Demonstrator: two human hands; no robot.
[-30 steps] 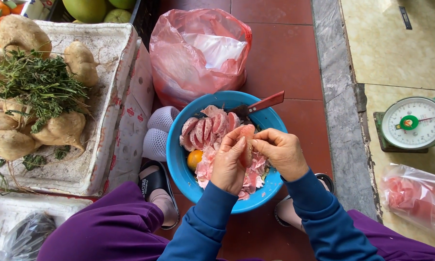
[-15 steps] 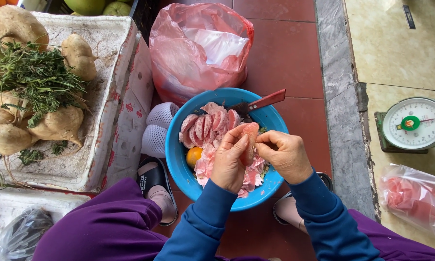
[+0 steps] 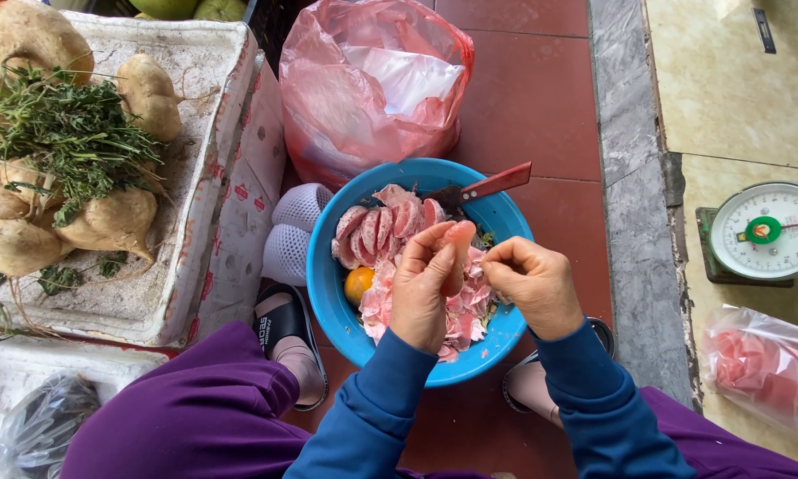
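Already about half the blue bowl [image 3: 328,275] holds peeled pink segments [image 3: 383,226] and scraps; the left hand [image 3: 421,288] grips one segment [image 3: 457,253] above it, the right hand [image 3: 534,284] pinching its skin.

Smooth, glossy blue plastic for the bowl [image 3: 328,275]; moist, pale pink pulp with a soft sheen on the fruit segment [image 3: 457,257] between bare fingers. Thin, crinkled, shiny plastic for the pink bag [image 3: 363,89]. Rough, stained white foam for the box [image 3: 195,177]; matt red tile on the floor [image 3: 541,98].
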